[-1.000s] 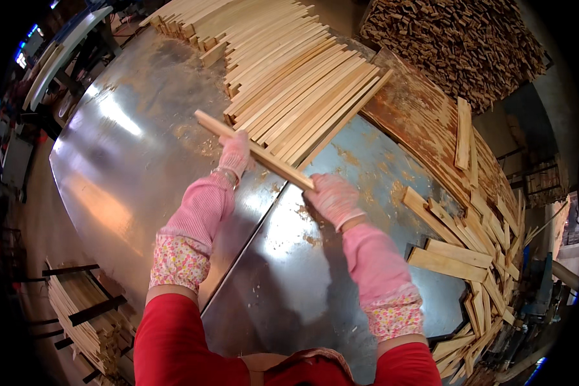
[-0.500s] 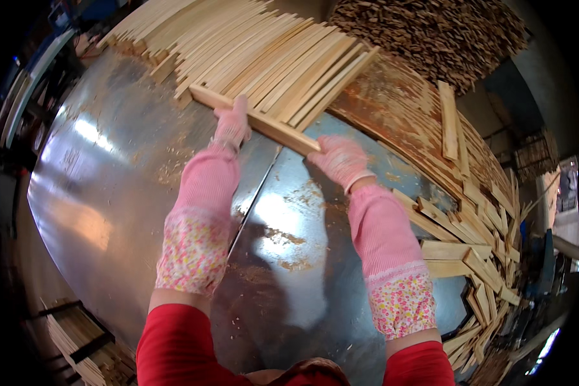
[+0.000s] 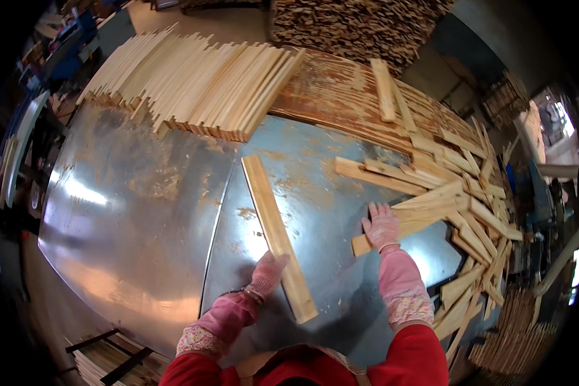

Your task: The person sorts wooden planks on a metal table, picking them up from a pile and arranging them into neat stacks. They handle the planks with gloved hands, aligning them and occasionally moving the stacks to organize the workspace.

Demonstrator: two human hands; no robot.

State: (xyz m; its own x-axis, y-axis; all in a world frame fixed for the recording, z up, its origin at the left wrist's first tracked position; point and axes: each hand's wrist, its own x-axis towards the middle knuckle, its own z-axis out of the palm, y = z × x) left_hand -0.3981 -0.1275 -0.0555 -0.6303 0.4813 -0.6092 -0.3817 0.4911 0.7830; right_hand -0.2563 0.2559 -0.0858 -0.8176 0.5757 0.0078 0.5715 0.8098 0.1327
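So the long pale wooden slat (image 3: 276,235) isn't up in both hands anymore like half a second back, it's lying flat on the shiny sheet-metal tabletop (image 3: 135,212), pointing away from the person. The left hand in a pink glove (image 3: 267,273) rests against its near end, fingers together, not gripping. The right hand in a pink glove (image 3: 381,225) has gone over to the loose heap of short wooden offcuts (image 3: 469,212) on the right, fingers spread flat on one piece. The table's scuffed and dusty. A neat row of stacked slats (image 3: 199,83) runs along the far edge, with a dark bundled woodpile (image 3: 360,26) behind. More slats sit on a floor rack (image 3: 109,357) lower left.
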